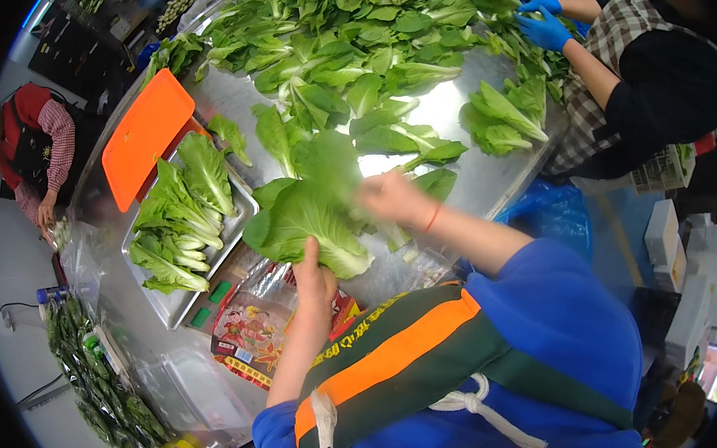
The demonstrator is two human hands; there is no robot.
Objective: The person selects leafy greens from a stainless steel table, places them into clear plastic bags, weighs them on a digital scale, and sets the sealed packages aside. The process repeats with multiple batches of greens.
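My left hand (316, 283) is closed round a head of leafy greens (306, 224), thumb up along its pale stalks. Just right of that head, my right hand (394, 199) has its fingers curled in. A red band circles that wrist. Motion blurs its fingertips and a green leaf (328, 163) beside them, so what they grip is unclear. More loose greens (407, 140) lie on the metal table (235, 95) beyond my hands. To the left, a metal tray (247, 206) holds several trimmed heads (177, 213), stalks toward me.
An orange board (148, 135) leans at the tray's far side. Greens pile across the table's far part (360, 34). At right, a co-worker's blue-gloved hands (543, 20) touch the pile. Another person (41, 144) works at far left. Printed red packaging (252, 321) lies near my left forearm.
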